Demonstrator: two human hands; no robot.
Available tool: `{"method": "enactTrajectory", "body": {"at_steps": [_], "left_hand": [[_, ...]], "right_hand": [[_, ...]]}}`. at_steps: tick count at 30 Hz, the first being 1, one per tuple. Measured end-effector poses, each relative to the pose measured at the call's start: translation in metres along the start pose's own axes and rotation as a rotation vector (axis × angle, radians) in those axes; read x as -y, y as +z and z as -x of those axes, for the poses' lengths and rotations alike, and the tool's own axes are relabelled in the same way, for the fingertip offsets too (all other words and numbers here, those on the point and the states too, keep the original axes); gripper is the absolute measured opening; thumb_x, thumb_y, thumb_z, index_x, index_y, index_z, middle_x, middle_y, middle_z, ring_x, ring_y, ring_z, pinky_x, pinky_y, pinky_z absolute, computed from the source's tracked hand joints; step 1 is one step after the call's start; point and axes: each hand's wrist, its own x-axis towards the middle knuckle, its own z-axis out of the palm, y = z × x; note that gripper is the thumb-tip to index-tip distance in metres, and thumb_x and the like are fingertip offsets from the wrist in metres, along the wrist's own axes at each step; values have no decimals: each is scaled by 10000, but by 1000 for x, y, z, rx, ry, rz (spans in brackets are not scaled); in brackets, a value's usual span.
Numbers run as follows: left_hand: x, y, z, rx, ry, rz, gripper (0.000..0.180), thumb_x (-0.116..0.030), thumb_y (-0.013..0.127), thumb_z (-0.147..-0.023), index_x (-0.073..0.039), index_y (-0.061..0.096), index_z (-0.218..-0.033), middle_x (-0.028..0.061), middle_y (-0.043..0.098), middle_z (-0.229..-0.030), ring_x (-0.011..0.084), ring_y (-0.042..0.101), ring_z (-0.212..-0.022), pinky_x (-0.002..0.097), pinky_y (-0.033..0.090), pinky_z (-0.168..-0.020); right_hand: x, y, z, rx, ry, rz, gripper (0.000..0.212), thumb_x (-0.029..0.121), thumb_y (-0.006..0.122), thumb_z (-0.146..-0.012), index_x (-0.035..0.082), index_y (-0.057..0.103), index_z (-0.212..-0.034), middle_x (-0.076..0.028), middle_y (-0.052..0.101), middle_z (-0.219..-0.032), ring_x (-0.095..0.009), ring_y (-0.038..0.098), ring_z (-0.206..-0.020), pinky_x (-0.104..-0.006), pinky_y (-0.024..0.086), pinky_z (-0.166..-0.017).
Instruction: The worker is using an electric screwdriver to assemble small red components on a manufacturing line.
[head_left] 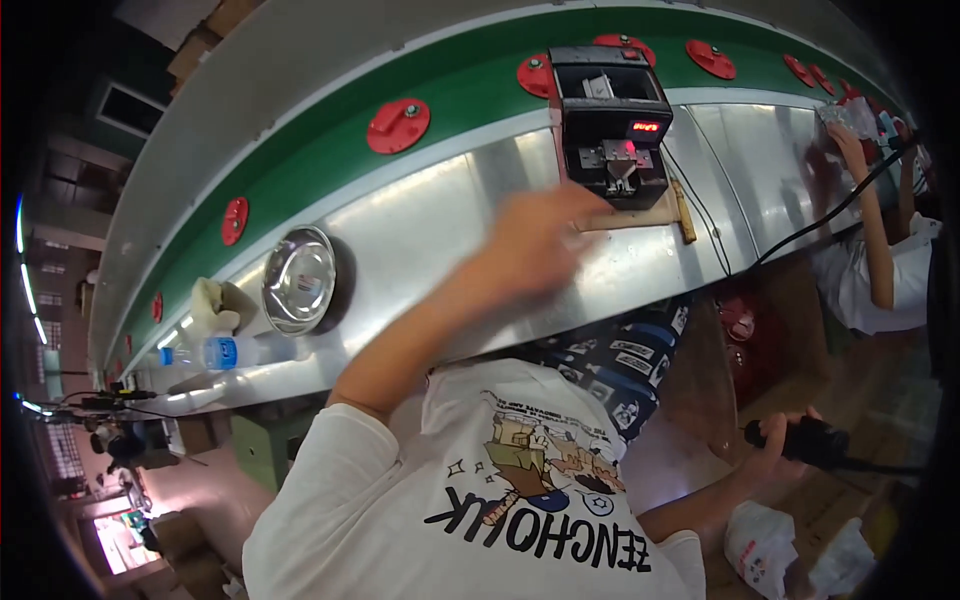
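Clasping black tool with right grip beyond near edge of surface. Cannot tell closure of left grip, blurred at hammer handle.

Left hand outstretched, right fingers curled

A head-worn fisheye looks down on the bench from nearby.

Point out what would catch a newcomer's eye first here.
First, the black machine with its glowing red display, on the metal bench at the top, right of centre. Next, the blurred left hand near the middle, beside a wooden-handled tool; whether it grips this is unclear. At lower right, the right hand grasps a black cylindrical object.
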Motion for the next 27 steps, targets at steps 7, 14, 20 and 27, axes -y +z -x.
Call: {"method": "enactTrajectory", "body": {"at_steps": [7, 14, 20, 27], "left_hand": [[199, -168, -22, -391, -351, -616, 315, -159, 682, -813, -73, 682, -1117, 161, 663, -1151, 322, 628, -1075, 403, 495, -923], [267, -180, 14, -89, -448, -728, 453, -234, 635, -892, -337, 569, -1328, 246, 413, -1423, 375, 470, -1265, 445, 405, -1035], [254, -171, 8, -73, -389, -650, 410, -175, 578, -925, -282, 582, -1321, 221, 522, -1225, 345, 515, -1098, 412, 434, -980], [142, -113, 8, 79, -124, -299, 441, -35, 543, -882, -224, 617, -1274, 220, 546, -1212, 344, 515, -1095, 389, 434, -989]], "right_hand": [[-23, 40, -5, 107, 11, -30, 410, -60, 662, -789, -59, 526, -1175, -74, 567, -779, -127, 532, -607, -261, 471, -572], [-26, 76, -4, 194, 74, -136, 399, -82, 613, -802, -59, 499, -1183, -75, 551, -764, -121, 513, -585, -271, 466, -577], [-8, 164, -37, 418, 98, -537, 375, -61, 611, -800, -5, 475, -1145, -57, 528, -722, -134, 507, -516, -324, 488, -539], [35, 272, -83, 603, -43, -625, 300, -43, 613, -842, -31, 487, -1115, -79, 565, -691, -159, 555, -526, -353, 521, -557]]}}
